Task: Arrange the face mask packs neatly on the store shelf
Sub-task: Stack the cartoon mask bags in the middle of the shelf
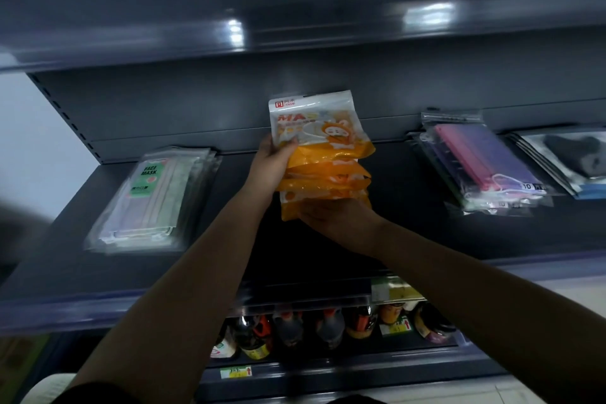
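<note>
Hands are both gripping the orange face mask packs (323, 161), a fanned bundle held above the middle of the shelf (229, 239), not yet resting on it as far as we are judging. Our left hand (272, 161) is curling round the bundle's left edge near the top pack, thumb over the printed front. Our right hand (331, 213) is cupping the bottom ends from below, fingers wrapped under the lowest packs.

Key relation: the bundle's long axis is running front-to-back, top end pointing at the shelf's back panel, bottom end toward us. The bare strip of shelf is lying directly beneath and slightly in front of the bundle, between the green-label pack stack (151, 200) to the left and the purple-pink pack stack (482, 164) to the right. Both neighbours are lying flat with the same front-to-back orientation, so we are judging the bundle needs lowering flat, not turning.

The packs are staggered, lower ones sticking out past the top one, so we are reckoning they need squaring before release. Right hand is nearer the shelf surface and is bearing the weight; left hand is steering.

A black-mask pack stack (570, 161) is sitting at far right. Bottles (308, 328) are showing on the lower shelf.
</note>
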Action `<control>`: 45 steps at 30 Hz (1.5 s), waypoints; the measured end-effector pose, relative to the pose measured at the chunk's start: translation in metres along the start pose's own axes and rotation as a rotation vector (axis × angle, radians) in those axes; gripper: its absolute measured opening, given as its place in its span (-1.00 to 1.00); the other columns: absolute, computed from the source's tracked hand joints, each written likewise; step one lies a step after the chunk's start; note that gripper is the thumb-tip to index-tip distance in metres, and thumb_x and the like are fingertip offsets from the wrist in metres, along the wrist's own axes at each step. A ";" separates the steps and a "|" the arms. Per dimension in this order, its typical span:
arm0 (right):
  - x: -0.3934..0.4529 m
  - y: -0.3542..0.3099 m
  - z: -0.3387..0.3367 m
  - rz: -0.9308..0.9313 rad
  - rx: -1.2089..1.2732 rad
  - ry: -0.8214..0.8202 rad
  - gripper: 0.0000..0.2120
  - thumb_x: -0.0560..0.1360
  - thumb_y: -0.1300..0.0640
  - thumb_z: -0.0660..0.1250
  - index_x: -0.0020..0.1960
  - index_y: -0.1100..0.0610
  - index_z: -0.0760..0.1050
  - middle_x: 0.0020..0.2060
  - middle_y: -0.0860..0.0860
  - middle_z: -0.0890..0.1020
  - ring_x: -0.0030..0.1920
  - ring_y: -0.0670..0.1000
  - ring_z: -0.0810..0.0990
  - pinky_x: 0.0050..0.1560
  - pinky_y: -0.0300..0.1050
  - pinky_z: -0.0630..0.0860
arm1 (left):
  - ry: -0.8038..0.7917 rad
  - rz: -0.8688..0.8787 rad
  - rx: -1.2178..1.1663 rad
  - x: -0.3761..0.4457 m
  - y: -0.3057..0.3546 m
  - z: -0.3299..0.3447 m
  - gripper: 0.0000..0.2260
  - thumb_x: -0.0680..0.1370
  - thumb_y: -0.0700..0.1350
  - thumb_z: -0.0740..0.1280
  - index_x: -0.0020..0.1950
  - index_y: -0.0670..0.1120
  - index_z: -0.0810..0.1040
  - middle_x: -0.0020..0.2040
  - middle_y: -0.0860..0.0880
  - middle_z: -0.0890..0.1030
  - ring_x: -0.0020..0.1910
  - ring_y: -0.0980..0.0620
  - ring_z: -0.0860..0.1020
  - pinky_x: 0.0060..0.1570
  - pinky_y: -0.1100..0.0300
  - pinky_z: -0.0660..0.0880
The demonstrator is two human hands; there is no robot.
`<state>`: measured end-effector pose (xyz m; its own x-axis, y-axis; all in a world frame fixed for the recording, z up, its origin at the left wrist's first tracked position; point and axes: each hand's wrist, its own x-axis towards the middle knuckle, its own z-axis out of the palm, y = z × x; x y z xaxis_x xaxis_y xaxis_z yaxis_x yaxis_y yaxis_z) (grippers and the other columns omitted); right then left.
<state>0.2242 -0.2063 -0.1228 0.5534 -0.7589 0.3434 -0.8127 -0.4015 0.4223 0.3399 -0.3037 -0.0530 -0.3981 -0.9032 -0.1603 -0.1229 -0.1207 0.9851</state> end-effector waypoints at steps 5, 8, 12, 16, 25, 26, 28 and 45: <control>0.006 0.004 0.005 0.074 0.010 -0.105 -0.54 0.04 0.19 0.67 -0.08 0.18 0.68 -0.11 0.08 0.71 -0.08 0.10 0.70 -0.14 -0.02 0.64 | -0.023 0.065 -0.022 0.002 0.000 0.002 -0.78 0.57 -0.03 0.29 0.20 0.05 0.43 0.03 0.05 0.55 -0.06 0.08 0.57 -0.08 0.17 0.53; 0.010 0.009 0.005 0.112 0.038 -0.157 -0.54 0.07 0.18 0.66 -0.05 0.17 0.67 -0.08 0.08 0.71 -0.07 0.13 0.69 -0.13 0.01 0.64 | -0.039 0.073 -0.011 0.003 -0.002 0.001 -0.67 0.57 -0.03 0.29 0.33 0.00 0.40 0.06 0.05 0.54 -0.11 0.15 0.54 -0.20 0.27 0.49; -0.001 0.002 -0.010 0.050 0.114 0.200 -0.88 0.44 0.24 0.36 -0.11 0.18 0.68 -0.13 0.08 0.71 -0.09 0.11 0.68 -0.17 -0.03 0.63 | -0.037 0.066 -0.017 0.004 -0.003 0.000 -0.62 0.57 -0.01 0.29 0.38 -0.01 0.38 0.09 0.03 0.55 -0.10 0.13 0.55 -0.23 0.26 0.48; -0.021 0.015 -0.036 0.324 0.151 0.492 -0.76 0.49 0.14 0.21 0.10 0.14 0.56 -0.05 0.11 0.67 -0.05 0.11 0.58 -0.06 -0.07 0.44 | -0.047 0.041 -0.082 0.003 -0.003 0.001 -0.60 0.56 0.01 0.30 0.39 -0.01 0.37 0.04 0.05 0.56 -0.13 0.12 0.58 -0.32 0.28 0.49; -0.012 0.036 -0.032 0.857 0.299 -0.016 -0.02 0.35 -0.50 -0.07 0.54 0.10 -0.18 0.54 0.14 -0.05 0.52 0.16 -0.13 0.46 0.14 -0.22 | -0.045 0.032 -0.291 -0.008 -0.015 0.006 -0.57 0.51 -0.02 0.36 0.37 0.02 0.41 0.15 0.00 0.59 -0.01 0.04 0.61 -0.21 0.20 0.56; -0.009 0.038 -0.035 0.843 0.279 -0.039 -0.08 0.39 -0.45 -0.11 0.54 0.10 -0.17 0.54 0.13 -0.08 0.53 0.13 -0.16 0.46 0.09 -0.25 | -0.068 0.085 -0.248 -0.010 -0.018 0.006 -0.54 0.49 -0.05 0.39 0.37 0.04 0.39 0.19 0.02 0.57 0.08 0.02 0.59 -0.10 0.15 0.57; -0.003 0.042 -0.038 0.782 0.233 -0.136 -0.26 0.50 -0.29 -0.10 0.55 0.06 -0.17 0.55 0.11 -0.10 0.53 0.11 -0.19 0.46 0.06 -0.29 | -0.098 0.229 -0.045 -0.010 -0.026 0.006 -0.37 0.44 -0.11 0.46 0.45 0.06 0.28 0.30 0.03 0.49 0.25 0.01 0.50 0.16 0.05 0.51; -0.016 0.049 -0.037 1.356 1.528 0.442 -0.51 0.60 0.00 0.17 0.49 0.05 0.19 0.26 -0.02 0.46 0.18 -0.08 0.48 -0.09 -0.36 0.49 | 0.004 0.278 0.074 0.003 -0.017 0.008 -0.48 0.54 0.02 0.33 0.47 0.06 0.27 0.28 0.06 0.45 0.21 0.04 0.49 -0.05 0.27 0.50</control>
<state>0.1820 -0.1947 -0.0761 -0.5737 -0.8191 -0.0014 0.0119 -0.0067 -0.9999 0.3340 -0.3008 -0.0707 -0.4219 -0.8993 0.1155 -0.0760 0.1620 0.9839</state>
